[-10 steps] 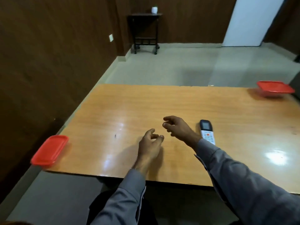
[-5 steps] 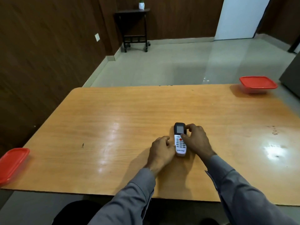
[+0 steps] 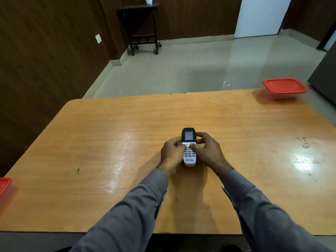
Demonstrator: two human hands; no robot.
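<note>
Where remote (image 3: 189, 159) is held, table (image 3: 109, 142) gleams (dark walls (image 3: 45, 60))

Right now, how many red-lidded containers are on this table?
2. One container sits at the table's far right corner; the second container is at the near left edge, partly cut off by the frame. Others may lie outside the view.

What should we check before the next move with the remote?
1. Two-handed grip: ok. The left hand and the right hand hold the remote by its sides.
2. Keypad faces up: ok, brand label readable.
3. Orange button reachable: ok, both hands' thumbs meet beside it.
4. Display on: cannot tell.
5. Remote lifted off the table: cannot tell.
6. Red-lidded container out of the way: ok, at the far right corner.
</note>
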